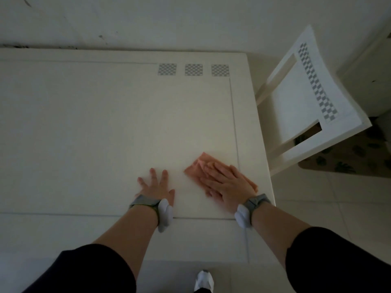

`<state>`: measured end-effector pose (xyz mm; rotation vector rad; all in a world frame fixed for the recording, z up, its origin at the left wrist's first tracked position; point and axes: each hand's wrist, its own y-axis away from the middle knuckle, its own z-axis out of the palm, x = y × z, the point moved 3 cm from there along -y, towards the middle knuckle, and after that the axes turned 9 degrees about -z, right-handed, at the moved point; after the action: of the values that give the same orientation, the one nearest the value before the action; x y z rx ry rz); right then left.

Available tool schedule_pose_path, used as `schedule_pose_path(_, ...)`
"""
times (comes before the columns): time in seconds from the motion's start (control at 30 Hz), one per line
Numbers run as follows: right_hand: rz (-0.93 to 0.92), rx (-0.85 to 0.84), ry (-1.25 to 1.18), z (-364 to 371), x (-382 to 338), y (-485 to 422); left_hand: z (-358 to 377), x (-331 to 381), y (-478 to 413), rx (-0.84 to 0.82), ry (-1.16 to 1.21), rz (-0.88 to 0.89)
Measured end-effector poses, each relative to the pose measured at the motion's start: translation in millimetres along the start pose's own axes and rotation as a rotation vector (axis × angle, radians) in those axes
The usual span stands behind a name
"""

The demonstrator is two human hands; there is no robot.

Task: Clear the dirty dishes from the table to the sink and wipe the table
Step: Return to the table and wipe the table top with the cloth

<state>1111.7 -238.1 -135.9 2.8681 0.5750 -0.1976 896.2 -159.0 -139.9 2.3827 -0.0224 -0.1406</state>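
A white table (105,123) fills most of the head view, and no dishes stand on it. A pink cloth (195,167) lies flat on the table near its right edge. My right hand (226,183) presses on the cloth with straight fingers and covers most of it. My left hand (156,186) rests flat on the bare tabletop a short way left of the cloth, fingers spread.
A white chair (306,106) with a checkered strip stands just past the table's right edge, over a patterned brown mat (355,157). A wall runs along the table's far side. Pale floor tiles and one white shoe (204,280) show below the near edge.
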Motion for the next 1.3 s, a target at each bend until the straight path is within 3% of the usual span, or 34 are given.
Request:
schedule_pose_path(0.13, 0.357, -0.037, -0.105, -12.9, 39.2, -36.2, -2.9, 3.1, 0.2, -0.016, -0.052, -0.017)
schedule_pose_path(0.27, 0.6, -0.036, -0.218, -13.6, 63.5, -42.8, -7.0, 4.9, 2.6, 0.008, -0.159, -0.018)
schedule_pose_path(0.37, 0.83, 0.047, -0.302, -4.6, 61.8, -19.3, -12.1, 7.0, 8.0, 0.014, -0.192, -0.017)
schedule_pose_path(0.47, 0.928, 0.109, -0.276, 7.9, 27.6, 15.0, -16.1, 6.0, 13.5, 0.0, -0.2, 0.017)
schedule_pose_path(0.6, 0.904, 0.102, -0.203, 19.1, -24.6, 53.9, -20.5, -7.9, 4.4, -0.034, -0.092, 0.069)
schedule_pose_path(0.73, 0.754, -0.014, -0.162, 14.4, -69.5, 85.4, -15.7, -31.9, 2.7, -0.056, 0.054, 0.179)
schedule_pose_path(0.83, 0.688, -0.003, -0.229, 2.6, -90.4, 96.6, -3.2, -41.2, 17.1, -0.014, -0.054, 0.243)
schedule_pose_path(0.97, 0.703, 0.162, -0.359, -36.1, -96.2, 107.7, 4.7, -47.6, 52.5, -0.015, -0.13, 0.364)
schedule_pose_path(1.07, 0.724, 0.367, -0.338, -69.5, -84.2, 106.9, -4.0, -57.6, 70.4, 0.012, 0.032, 0.358)
schedule_pose_path(1.13, 0.619, 0.413, -0.279, -90.2, -85.9, 103.6, -16.2, -67.9, 87.8, 0.075, 0.053, 0.368)
schedule_pose_path(1.3, 0.579, 0.174, -0.159, -100.5, -91.3, 90.9, -39.6, -87.9, 101.9, 0.168, 0.14, 0.415)
